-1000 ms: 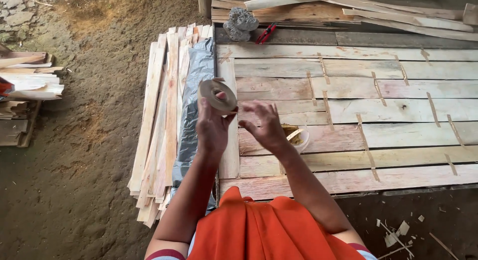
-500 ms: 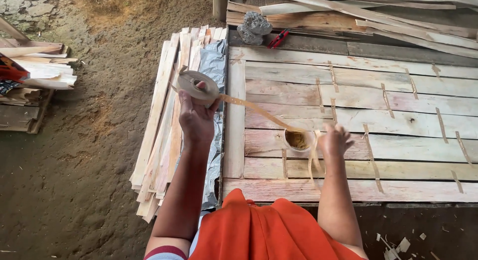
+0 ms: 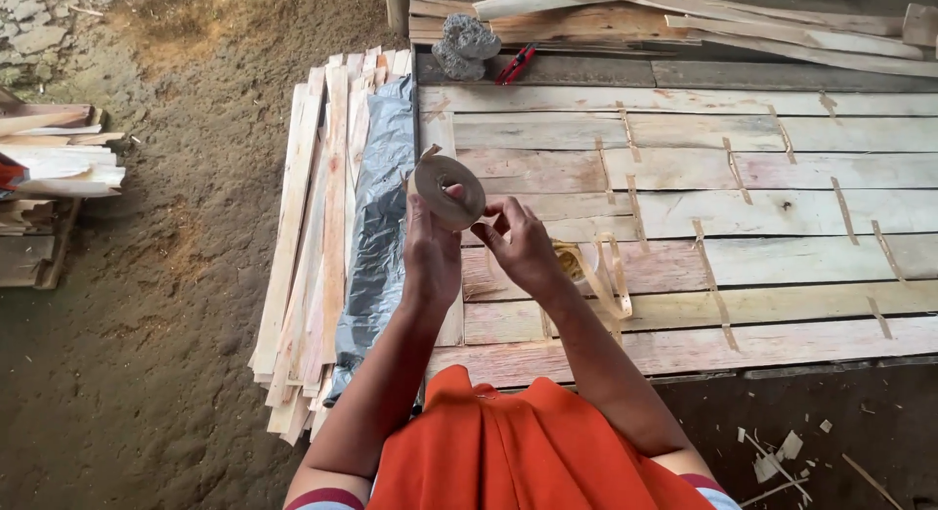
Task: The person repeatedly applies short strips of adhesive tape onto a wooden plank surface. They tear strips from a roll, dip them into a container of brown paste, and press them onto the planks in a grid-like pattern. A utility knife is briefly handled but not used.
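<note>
Centre frame: left hand (image 3: 433, 256) gripping brown tape roll (image 3: 447, 191), fingers curled round it. Right hand (image 3: 521, 244) fingers pinching roll's edge, above wooden counter (image 3: 782, 178).

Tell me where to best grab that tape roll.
Grip the tape roll across its flat outer rim, coming from below as the left hand does. It stands on edge, so the core stays free and the right hand can reach the loose end.

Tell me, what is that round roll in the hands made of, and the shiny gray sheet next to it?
The roll, held by the left hand with the right hand at its edge, looks like brown paper tape: matte, thin, wound flat. The gray sheet seems to be plastic or foil: it crinkles and glints.
</note>
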